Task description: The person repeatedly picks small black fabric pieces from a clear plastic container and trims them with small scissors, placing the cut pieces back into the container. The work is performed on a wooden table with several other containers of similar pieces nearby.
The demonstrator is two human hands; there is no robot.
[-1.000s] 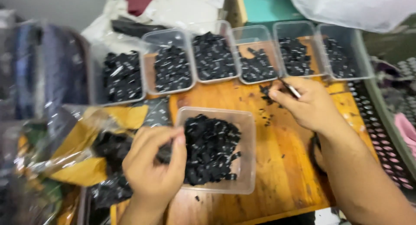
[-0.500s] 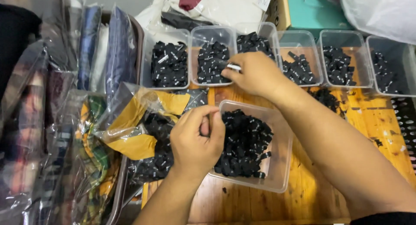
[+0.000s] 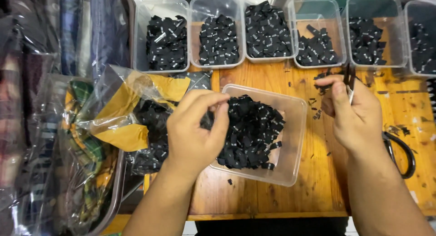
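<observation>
1. the thing in hand is the heap of small black fabric labels (image 3: 252,131), sitting in the big clear tub (image 3: 290,140) in the middle of the wooden bench (image 3: 408,118). the left hand (image 3: 195,131) is at the tub's left edge with its fingers (image 3: 221,122) narrow, pinching at the edge of the heap. whether it's got one label or a couple, can't tell.

2. the right hand (image 3: 356,115) hovers over the bench just right of the tub, fingers (image 3: 338,93) closed on a thin dark strip (image 3: 349,81) that sticks up. it looks like one label pinched on edge, but it's too small to be sure.

3. what could go wrong: these labels are tiny and light, so a sloppy pinch could pull two stuck together. the loose scraps (image 3: 318,88) on the bench by the right hand could easily get mixed in or brushed off the edge.

4. the left forearm is close to the crinkly plastic bag (image 3: 131,109) with yellow cloth in it. a nudge there could drag the bag into the tub or tip more labels out of it.

5. the black scissors (image 3: 402,152) lie right beside the right wrist, so a quick pull back could knock them.

6. counts: one big tub, six smaller clear tubs (image 3: 218,31) in a row along the back, each holding black labels (the far right one is cut off). one pair of scissors, two hands, one plastic bag. labels: way too many to count.
</observation>
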